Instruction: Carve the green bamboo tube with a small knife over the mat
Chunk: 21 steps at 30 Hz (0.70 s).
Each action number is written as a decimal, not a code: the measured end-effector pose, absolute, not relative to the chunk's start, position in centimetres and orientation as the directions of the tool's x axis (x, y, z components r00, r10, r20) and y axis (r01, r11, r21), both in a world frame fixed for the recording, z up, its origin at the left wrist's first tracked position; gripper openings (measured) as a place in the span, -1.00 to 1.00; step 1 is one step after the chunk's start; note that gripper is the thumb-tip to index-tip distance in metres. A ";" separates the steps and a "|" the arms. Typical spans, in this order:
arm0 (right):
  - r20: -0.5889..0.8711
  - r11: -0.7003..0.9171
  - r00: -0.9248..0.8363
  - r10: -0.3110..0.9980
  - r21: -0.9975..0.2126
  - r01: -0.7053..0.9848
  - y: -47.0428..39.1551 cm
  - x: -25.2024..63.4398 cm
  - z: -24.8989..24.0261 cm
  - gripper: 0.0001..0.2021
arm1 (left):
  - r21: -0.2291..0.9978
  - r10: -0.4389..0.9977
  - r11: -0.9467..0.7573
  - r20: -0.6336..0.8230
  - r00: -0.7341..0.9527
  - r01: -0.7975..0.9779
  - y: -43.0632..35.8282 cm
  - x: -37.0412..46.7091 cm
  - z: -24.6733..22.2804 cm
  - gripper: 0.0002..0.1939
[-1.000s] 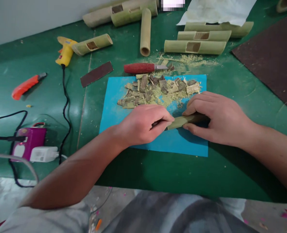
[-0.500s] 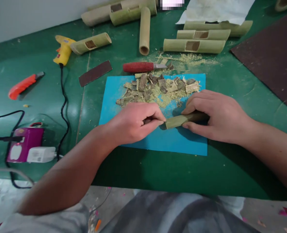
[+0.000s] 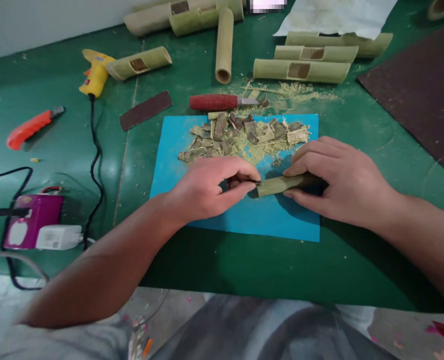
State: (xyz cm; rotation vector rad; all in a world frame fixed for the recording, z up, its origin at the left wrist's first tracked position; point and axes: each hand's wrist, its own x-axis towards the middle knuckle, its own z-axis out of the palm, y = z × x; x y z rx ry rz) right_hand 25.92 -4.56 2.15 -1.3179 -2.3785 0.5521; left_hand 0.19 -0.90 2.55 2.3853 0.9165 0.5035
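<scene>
My right hand point(image 3: 338, 177) is closed around a short green bamboo piece point(image 3: 272, 186), which lies low over a blue sheet point(image 3: 252, 220). Part of the bamboo is hidden under its fingers. Thumb and fingertips of my left hand point(image 3: 206, 187) pinch a small, thin dark piece point(image 3: 258, 182) at the bamboo's left end; most of it is covered, so its kind cannot be made out. Behind both hands, bamboo chips and dust point(image 3: 240, 135) are heaped on the sheet. A red-handled knife point(image 3: 214, 102) lies just past the sheet's far edge.
Cut bamboo tubes point(image 3: 300, 71) lie at the back, with a white paper point(image 3: 330, 17) over one. At left are a yellow glue gun point(image 3: 97, 72), an orange cutter point(image 3: 30, 130), a dark strip point(image 3: 145, 110) and a purple box point(image 3: 34, 217) with cables. A brown sheet point(image 3: 420, 85) lies right.
My left fingertips have shifted slightly up and to the right at the bamboo's end, and the dark piece between them now shows. My right hand keeps its hold; the view has moved a little.
</scene>
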 end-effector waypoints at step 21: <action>0.221 0.527 -0.490 0.843 -0.523 0.670 -4.7 26.1 1.5 -0.93 | 0.377 0.388 -0.892 0.355 0.851 0.249 -1.1 -0.1 1.9 -0.87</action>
